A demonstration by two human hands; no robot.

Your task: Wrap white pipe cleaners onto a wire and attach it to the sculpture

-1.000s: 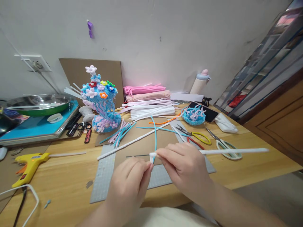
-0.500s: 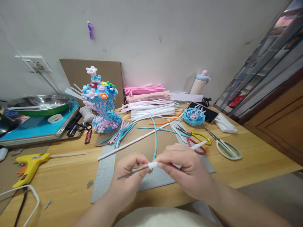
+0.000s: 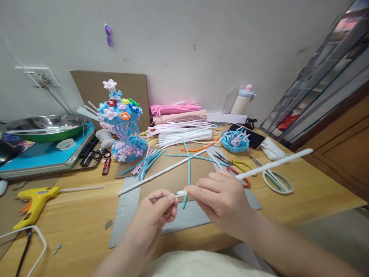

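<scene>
My left hand is closed, pinching a thin dark rod between thumb and fingers. My right hand is closed on a white pipe cleaner. One end of it forms a short white coil at the rod's tip, between my fingertips, while the long end sticks out to the right, over the scissors. Just behind my fingers, a blue pipe cleaner lies across another blue one on brown cardboard. A long white pipe cleaner rests to the left.
A grey cutting mat lies beneath. At left are a yellow glue gun and a blue flowered pipe-cleaner model. Pipe-cleaner bundles line the wall. At right are yellow-handled scissors, pale green scissors and a small blue piece.
The white pipe cleaner's long end has swung into view on the right. My left hand has turned, the rod now lying more level, and both hands have shifted slightly.
</scene>
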